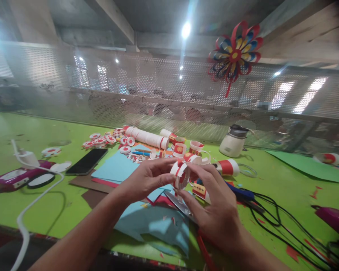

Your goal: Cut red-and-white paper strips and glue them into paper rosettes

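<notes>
Both of my hands meet over the middle of the green table. My left hand and my right hand pinch a small red and white paper cup piece cut into strips, holding it just above sheets of blue paper. Scissors lie on the paper under my right hand. More red and white cups and a lying stack of cups sit beyond my hands, with round cut-outs to the left.
A black phone lies at left beside a purple device with a white cable. A white glue pot stands at back right, black cables run at right. A paper flower hangs on the mesh screen.
</notes>
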Demonstrator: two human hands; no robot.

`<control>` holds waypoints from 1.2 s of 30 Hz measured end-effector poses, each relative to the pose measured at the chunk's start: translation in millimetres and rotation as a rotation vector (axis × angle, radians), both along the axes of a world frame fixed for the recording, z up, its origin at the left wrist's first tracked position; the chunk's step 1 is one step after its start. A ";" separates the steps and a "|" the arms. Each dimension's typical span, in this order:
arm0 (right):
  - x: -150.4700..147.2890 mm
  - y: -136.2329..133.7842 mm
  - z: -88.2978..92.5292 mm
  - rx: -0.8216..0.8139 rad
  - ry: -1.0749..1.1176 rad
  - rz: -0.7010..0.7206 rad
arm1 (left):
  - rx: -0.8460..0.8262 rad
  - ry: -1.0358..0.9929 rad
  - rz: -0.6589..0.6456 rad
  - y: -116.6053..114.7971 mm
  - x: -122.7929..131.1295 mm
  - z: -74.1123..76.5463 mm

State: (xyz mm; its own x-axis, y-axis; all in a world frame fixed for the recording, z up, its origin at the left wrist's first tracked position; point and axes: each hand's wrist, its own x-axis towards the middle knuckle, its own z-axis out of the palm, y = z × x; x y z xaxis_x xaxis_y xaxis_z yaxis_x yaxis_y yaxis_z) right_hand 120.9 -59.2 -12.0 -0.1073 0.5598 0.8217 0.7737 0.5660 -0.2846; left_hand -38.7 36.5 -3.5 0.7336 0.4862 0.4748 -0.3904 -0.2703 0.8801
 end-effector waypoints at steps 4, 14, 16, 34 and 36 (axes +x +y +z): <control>0.3 -0.5 0.1 0.023 -0.004 -0.006 | -0.043 -0.032 -0.034 0.3 0.7 -2.4; -0.5 -1.5 0.5 0.050 0.002 -0.030 | -0.062 -0.045 -0.061 1.3 0.3 -4.1; -1.7 -1.2 0.2 0.060 0.003 -0.034 | -0.063 -0.050 -0.076 2.4 0.0 -5.6; 0.3 2.2 -3.5 0.165 -0.165 -0.030 | -0.028 0.008 -0.128 7.8 -3.7 -6.5; 0.0 2.6 -4.5 0.163 -0.170 -0.037 | -0.041 0.024 -0.146 9.1 -5.4 -6.2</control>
